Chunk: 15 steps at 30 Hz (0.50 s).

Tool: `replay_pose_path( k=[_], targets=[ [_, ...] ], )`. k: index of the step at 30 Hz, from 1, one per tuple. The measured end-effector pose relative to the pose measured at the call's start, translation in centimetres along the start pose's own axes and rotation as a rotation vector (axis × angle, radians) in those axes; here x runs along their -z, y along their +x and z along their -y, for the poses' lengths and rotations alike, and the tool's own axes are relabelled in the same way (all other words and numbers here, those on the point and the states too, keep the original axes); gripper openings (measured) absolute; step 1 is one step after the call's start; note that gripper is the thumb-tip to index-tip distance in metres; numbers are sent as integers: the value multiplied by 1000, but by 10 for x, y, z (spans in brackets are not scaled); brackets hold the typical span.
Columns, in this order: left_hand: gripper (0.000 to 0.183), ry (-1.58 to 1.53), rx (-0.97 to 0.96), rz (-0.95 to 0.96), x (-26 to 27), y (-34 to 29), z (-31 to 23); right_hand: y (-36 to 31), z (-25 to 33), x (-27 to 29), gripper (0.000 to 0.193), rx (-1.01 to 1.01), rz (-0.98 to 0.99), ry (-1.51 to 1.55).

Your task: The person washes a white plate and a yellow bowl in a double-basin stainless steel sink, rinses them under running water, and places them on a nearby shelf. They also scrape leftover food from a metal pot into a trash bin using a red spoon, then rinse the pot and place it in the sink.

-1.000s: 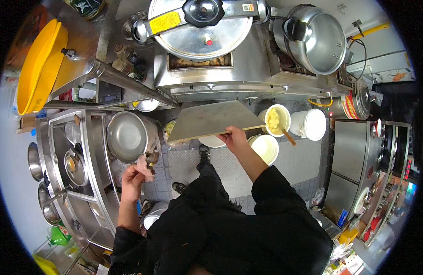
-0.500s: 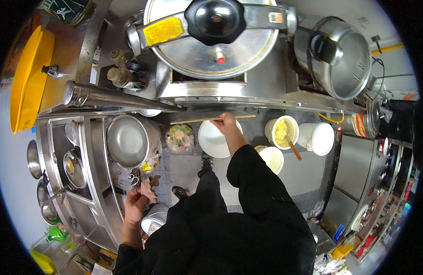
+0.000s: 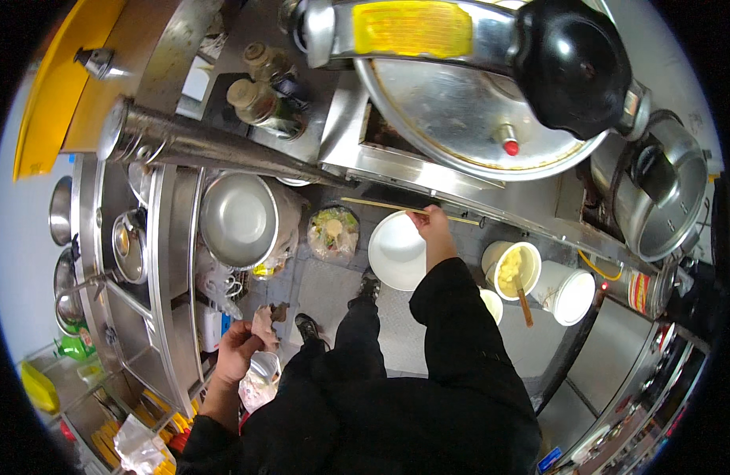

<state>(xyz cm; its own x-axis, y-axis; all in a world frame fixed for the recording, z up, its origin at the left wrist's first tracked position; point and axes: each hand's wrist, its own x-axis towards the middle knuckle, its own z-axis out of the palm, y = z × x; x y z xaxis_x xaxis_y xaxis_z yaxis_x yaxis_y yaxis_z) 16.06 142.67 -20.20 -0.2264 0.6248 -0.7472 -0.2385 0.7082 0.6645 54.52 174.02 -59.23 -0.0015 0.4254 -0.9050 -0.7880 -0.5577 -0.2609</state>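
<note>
My right hand (image 3: 434, 226) is stretched forward, closed around the middle of a long thin wooden stick (image 3: 379, 205) lying crosswise under the stove's front edge. Below it, a round white basin (image 3: 398, 252) rests on the floor, partly covered by my hand and sleeve. At the lower left my left hand (image 3: 237, 353) pinches a thin, limp pinkish-brown piece (image 3: 264, 326) with ragged edges. Whether that piece is meat or paper I cannot tell. A white bucket (image 3: 262, 378) with pale, unclear contents stands just beneath it, beside my leg.
A large pressure cooker (image 3: 452, 119) sits on the stove, with another metal pot (image 3: 667, 210) to its right. Right of the basin are a bucket of yellow mash (image 3: 513, 269) and a lidded white bucket (image 3: 566, 294). Left are a bagged bundle (image 3: 333, 235), a metal bowl (image 3: 238, 222) and steel shelving (image 3: 175, 261).
My view has shifted and turned, so the stove and pressure cooker appear larger and further right. Both hands keep their holds on the stick and the limp piece.
</note>
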Motion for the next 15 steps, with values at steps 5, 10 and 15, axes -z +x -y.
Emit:
replay_pose_path(
  k=[5, 10, 15],
  targets=[
    [18, 36, -73, 25, 1, 4, -1, 9, -4, 9, 18, 67, 82, 42],
    [15, 15, -72, 16, 6, 4, 6, -15, -31, 15, 27, 105, 212, -140],
    [14, 23, -90, -28, 17, -5, 12, -64, -55, 37, 41, 3, 101, -376]
  ],
)
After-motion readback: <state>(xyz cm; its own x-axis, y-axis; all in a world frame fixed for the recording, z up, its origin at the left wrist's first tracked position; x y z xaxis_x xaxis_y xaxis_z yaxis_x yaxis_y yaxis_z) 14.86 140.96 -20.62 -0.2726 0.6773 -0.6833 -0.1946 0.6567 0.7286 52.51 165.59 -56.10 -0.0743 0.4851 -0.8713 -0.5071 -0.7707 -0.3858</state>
